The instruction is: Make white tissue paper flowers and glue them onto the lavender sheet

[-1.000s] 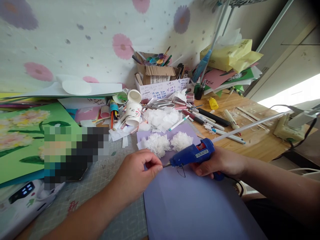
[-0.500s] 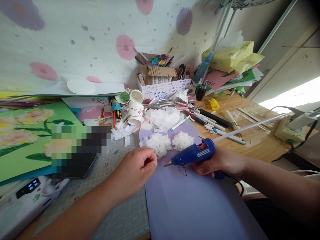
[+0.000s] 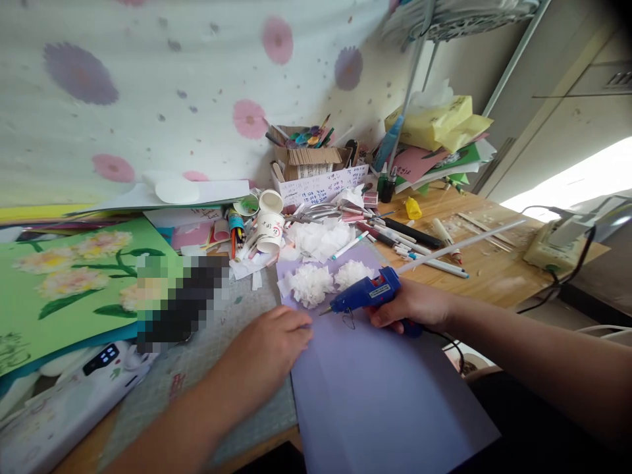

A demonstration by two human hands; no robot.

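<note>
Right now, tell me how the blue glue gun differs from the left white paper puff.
Colour: the glue gun is blue, the puff white. Shape: the gun tapers to a nozzle; the puff is round and ruffled. State: the gun is in the grip of the right hand; the puff rests on purple paper.

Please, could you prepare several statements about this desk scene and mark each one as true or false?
1. The right grip holds a blue glue gun. True.
2. The left grip holds a paper cup. False: the left grip is near the gun's tip, and the paper cup is farther back among the clutter.
3. Two ruffled white pompoms lie on purple paper. True.
4. The green sheet with flowers lies at the picture's right. False: the green sheet lies at the left.
</note>
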